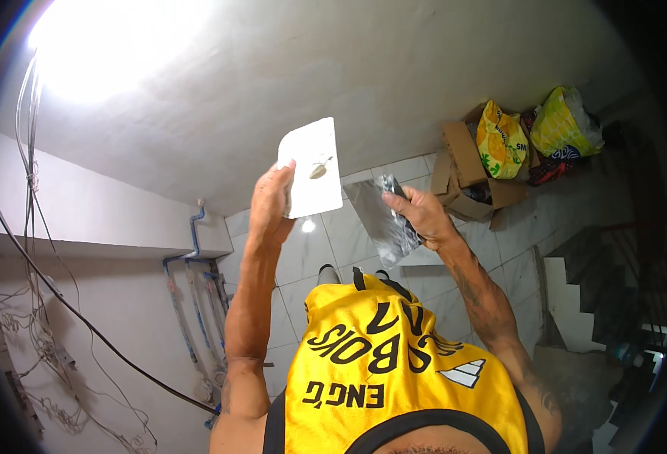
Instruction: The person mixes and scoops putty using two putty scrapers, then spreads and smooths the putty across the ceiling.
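My left hand (271, 195) grips a white flat board (311, 147) by its left edge, thumb on top. A small greyish dab of paste (318, 172) sits near the middle of the board. In my right hand (423, 215) is a flat metal plastering trowel (375, 216), its blade smeared with whitish residue. My fingers wrap round the trowel's far side, so its handle is mostly hidden. The trowel is apart from the board, just to its right, and both are held up in front of a grey plastered wall (379, 83).
Open cardboard boxes (462, 155) and filled plastic bags (504, 140) stand by the wall at the right. Blue pipes (196, 227) and loose cables (31, 151) run along the left. Steps (575, 310) lie at the right, beside the tiled floor (303, 257).
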The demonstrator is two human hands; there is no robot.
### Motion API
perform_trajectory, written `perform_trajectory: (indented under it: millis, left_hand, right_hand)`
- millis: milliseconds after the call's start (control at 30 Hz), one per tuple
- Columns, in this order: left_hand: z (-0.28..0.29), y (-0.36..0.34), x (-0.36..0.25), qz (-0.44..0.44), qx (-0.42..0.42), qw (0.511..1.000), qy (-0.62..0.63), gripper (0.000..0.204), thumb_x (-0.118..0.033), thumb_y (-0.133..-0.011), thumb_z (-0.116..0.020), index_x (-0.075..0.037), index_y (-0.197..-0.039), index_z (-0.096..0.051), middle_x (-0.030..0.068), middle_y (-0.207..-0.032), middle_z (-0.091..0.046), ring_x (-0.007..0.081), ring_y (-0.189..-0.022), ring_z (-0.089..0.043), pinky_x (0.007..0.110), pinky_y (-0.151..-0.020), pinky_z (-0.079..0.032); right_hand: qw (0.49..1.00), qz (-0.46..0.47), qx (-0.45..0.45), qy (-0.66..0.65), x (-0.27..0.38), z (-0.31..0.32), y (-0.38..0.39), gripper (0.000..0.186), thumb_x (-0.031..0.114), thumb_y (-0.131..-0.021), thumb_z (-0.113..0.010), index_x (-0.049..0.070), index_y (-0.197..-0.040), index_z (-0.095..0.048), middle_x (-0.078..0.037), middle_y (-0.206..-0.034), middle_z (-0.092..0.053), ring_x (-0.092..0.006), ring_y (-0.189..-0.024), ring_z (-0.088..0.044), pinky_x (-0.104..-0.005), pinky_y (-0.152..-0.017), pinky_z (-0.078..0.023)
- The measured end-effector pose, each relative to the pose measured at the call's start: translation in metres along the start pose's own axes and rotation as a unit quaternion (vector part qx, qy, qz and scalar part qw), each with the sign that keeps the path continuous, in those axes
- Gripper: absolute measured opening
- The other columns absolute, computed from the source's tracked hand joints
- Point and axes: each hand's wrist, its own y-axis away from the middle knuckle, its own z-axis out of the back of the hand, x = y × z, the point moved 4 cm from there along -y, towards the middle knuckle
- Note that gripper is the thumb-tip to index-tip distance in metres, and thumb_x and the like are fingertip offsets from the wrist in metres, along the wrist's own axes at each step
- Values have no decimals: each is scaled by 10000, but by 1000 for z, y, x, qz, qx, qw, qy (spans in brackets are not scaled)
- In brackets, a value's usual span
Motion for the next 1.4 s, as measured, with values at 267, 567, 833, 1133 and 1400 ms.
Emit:
perform_trajectory:
  millis: [267,567,833,1133,1400]
  left_hand:
    - [8,5,-17,-24,4,999,-29,359,-202,-984,-494,74,-1214,-502,153,-1042,-657,168,-829,-689,286,-692,-589]
    - [-22,8,29,-119,-3,993,21,325,-204,-1006,-493,18,-1243,-506,81,-1070,-653,123,-872,-660,273,-756,-559]
    - [-18,24,44,-128,2,992,-10,353,-215,-1007,-504,35,-1256,-491,107,-1116,-639,115,-937,-646,252,-791,-547]
    - [-9,24,13,-76,18,997,-17,365,-213,-1001,-491,55,-1249,-488,135,-1119,-635,146,-947,-653,273,-826,-549]
    - [19,18,9,-52,-6,998,-41,406,-186,-979,-506,77,-1288,-495,140,-1173,-613,192,-1035,-613,322,-897,-500]
  right_hand:
    - [985,35,-71,-153,29,-7,24,345,369,-955,-625,29,-1014,-620,3,-823,-633,-74,-664,-611,-202,-556,-510]
    - [988,111,-11,-106,26,-45,-22,406,430,-902,-688,48,-1024,-618,61,-792,-559,-6,-691,-519,-151,-591,-440]
    - [982,75,-52,-165,27,-24,-59,432,408,-917,-675,1,-1050,-618,-44,-957,-660,-121,-782,-641,-251,-685,-537]
    - [848,75,330,-407,-6,39,-60,322,270,-959,-604,88,-1223,-582,-80,-1086,-683,-194,-895,-662,-328,-806,-540]
    - [942,54,50,-327,4,26,-8,415,177,-965,-525,5,-1340,-474,-117,-1293,-584,-273,-1196,-560,-448,-1064,-415]
